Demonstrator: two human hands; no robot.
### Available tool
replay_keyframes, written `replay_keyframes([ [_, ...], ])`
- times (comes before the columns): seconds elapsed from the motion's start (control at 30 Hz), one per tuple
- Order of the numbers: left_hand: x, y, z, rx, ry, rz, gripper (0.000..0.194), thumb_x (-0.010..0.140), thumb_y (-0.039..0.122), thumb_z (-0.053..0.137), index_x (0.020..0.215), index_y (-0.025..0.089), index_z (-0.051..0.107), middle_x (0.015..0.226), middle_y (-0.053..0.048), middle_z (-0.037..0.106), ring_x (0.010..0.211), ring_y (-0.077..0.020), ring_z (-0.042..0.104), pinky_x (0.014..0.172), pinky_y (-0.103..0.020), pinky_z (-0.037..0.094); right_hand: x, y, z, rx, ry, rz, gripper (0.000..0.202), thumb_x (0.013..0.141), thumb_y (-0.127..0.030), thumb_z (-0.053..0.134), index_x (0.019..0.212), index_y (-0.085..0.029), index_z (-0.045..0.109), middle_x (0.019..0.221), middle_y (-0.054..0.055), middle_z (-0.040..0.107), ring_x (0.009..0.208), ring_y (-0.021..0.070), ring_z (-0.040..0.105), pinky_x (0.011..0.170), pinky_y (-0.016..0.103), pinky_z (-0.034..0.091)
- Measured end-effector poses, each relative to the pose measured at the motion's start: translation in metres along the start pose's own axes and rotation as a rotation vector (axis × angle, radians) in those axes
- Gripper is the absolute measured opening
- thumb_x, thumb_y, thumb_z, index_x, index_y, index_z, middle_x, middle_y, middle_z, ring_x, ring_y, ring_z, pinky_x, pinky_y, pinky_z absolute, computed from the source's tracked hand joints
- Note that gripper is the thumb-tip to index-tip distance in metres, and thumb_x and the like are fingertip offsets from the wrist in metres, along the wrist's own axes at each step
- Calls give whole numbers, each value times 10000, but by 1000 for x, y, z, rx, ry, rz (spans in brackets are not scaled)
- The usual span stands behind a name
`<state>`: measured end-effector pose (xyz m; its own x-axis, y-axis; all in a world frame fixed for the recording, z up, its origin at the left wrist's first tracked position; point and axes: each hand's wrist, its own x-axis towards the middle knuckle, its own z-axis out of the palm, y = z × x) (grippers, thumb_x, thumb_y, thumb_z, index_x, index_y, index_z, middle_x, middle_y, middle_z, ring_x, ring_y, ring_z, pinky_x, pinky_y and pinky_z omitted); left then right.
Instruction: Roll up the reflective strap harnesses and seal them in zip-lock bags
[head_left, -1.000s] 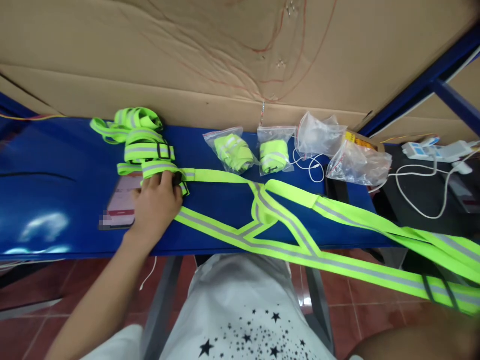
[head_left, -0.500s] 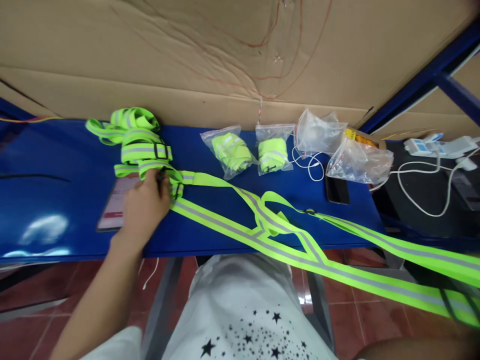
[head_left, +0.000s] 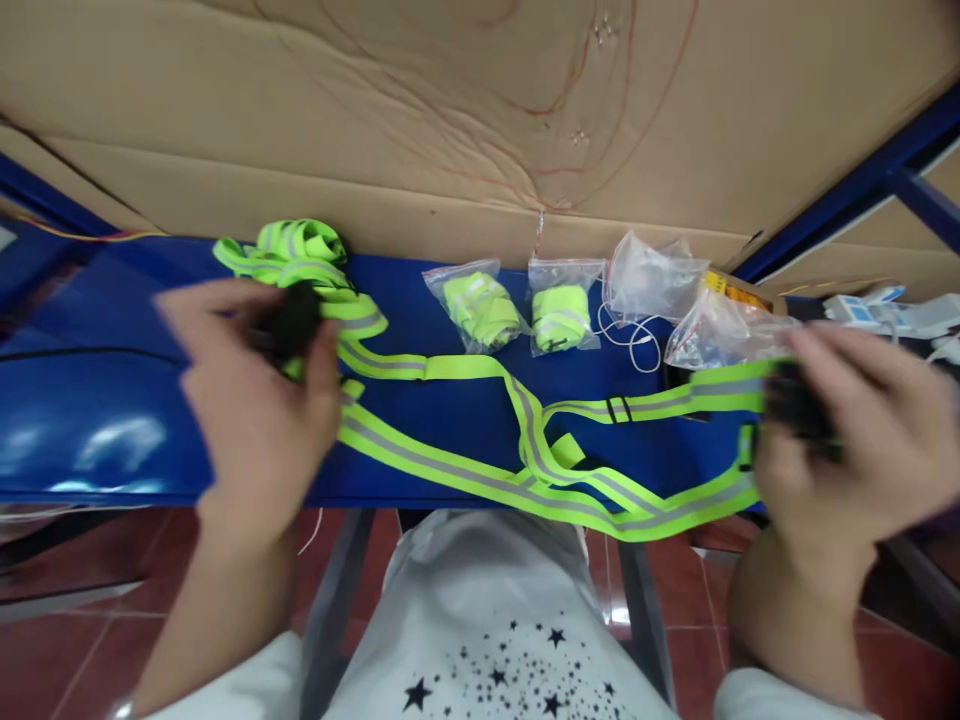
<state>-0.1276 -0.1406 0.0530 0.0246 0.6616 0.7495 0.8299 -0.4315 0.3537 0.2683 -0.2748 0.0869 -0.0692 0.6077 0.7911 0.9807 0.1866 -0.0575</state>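
Nearest is the person's white shirt, printed with black stars, above a red tiled floor. Both hands are lifted over the near part of the bench, well apart. The left hand has its thumb and fingers closed around a dark piece; the right hand likewise pinches a black piece (both look like buckles, though motion blur makes that uncertain). Between them lies the reflective harness, lime-yellow with a grey stripe, spread across the blue bench. Its lower band sags along the front edge, while an upper strap with a black slider leads to the right hand. Farther back, beyond the left hand, is a pile of lime straps. Two bagged bundles sit mid-bench, then a white cable and clear plastic bags, against a cardboard wall.
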Motion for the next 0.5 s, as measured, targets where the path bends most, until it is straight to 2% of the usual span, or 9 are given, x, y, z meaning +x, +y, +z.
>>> replay_keyframes([
  [0.03,-6,12,4,10,-115,77,487,863,140,655,1343,189,585,1294,-109,698,1162,-289,692,973,-423,559,2,-9,7,30,-34,-58,660,892,-115,628,1524,-305,612,1413,117,678,1277,393,661,1089,602,527],
  [0.07,-11,23,7,12,-259,167,538,856,48,596,1372,199,585,1360,-115,696,1223,-308,680,1026,-447,549,4,-18,14,81,-89,-117,677,881,-69,616,1523,-283,614,1394,128,688,1257,372,677,1067,572,550],
  [0.17,-24,52,18,10,-454,336,714,796,-48,527,1462,209,553,1494,-129,638,1264,-352,648,1046,-508,541,13,-45,34,227,-223,-255,757,865,50,560,1570,-224,542,1415,149,664,1300,324,652,1081,517,563],
  [0.3,-29,70,29,-35,-482,352,784,776,-65,494,1518,188,525,1472,-138,647,1230,-347,625,1014,-523,553,20,-66,52,324,-316,-337,741,881,87,516,1583,-147,496,1441,184,634,1358,322,598,1134,528,543],
  [0.4,-28,76,31,-85,-489,340,824,754,-77,488,1534,188,513,1463,-127,654,1239,-331,611,1038,-502,543,19,-71,60,341,-333,-339,712,931,61,501,1604,-163,455,1439,182,633,1367,317,584,1140,546,547],
  [0.5,-26,79,30,-91,-472,339,811,744,-77,492,1525,140,524,1452,-143,657,1226,-339,604,1034,-511,546,17,-72,65,335,-332,-338,672,951,45,493,1593,-150,458,1439,188,630,1370,316,572,1144,542,552],
])
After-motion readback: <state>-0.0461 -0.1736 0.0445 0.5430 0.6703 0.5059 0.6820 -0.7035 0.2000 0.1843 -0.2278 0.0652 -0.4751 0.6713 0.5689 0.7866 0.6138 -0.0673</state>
